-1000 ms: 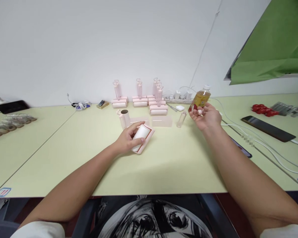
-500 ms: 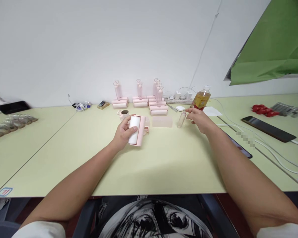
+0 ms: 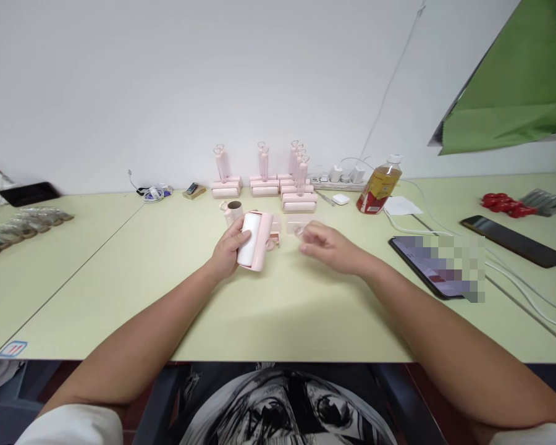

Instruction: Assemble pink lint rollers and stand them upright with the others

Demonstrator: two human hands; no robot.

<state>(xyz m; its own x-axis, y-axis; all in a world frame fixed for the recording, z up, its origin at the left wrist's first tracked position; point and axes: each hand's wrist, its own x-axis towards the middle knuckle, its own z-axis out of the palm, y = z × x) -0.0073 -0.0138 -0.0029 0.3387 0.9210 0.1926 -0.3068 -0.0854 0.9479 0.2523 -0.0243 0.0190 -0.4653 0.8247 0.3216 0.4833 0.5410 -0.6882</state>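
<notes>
My left hand (image 3: 228,250) is wrapped round a pink lint roller head (image 3: 262,244) with a white paper roll (image 3: 250,240) in it, tilted above the table. To the right of it, my right hand (image 3: 331,247) is closed and slightly smeared by motion. A clear pinkish tube (image 3: 299,230) pokes out at its fingertips; the rest of it is hidden by the hand. Behind the hands lie a translucent pink cover (image 3: 306,221) and a small pink part with a ring (image 3: 273,240). A cardboard-cored roll (image 3: 235,210) stands beyond my left hand, beside a pink handle piece (image 3: 224,207).
Several pink lint rollers with upright clear handles (image 3: 301,176) line the wall. At the right are a drink bottle (image 3: 380,185), a phone (image 3: 430,266), a dark phone (image 3: 514,240) and white cables. A power strip (image 3: 338,184) sits at the back.
My right hand has picked up the clear tube from beside the bottle and moved left with it, towards the lint roller head. My left hand keeps its hold. The view has shifted slightly.
</notes>
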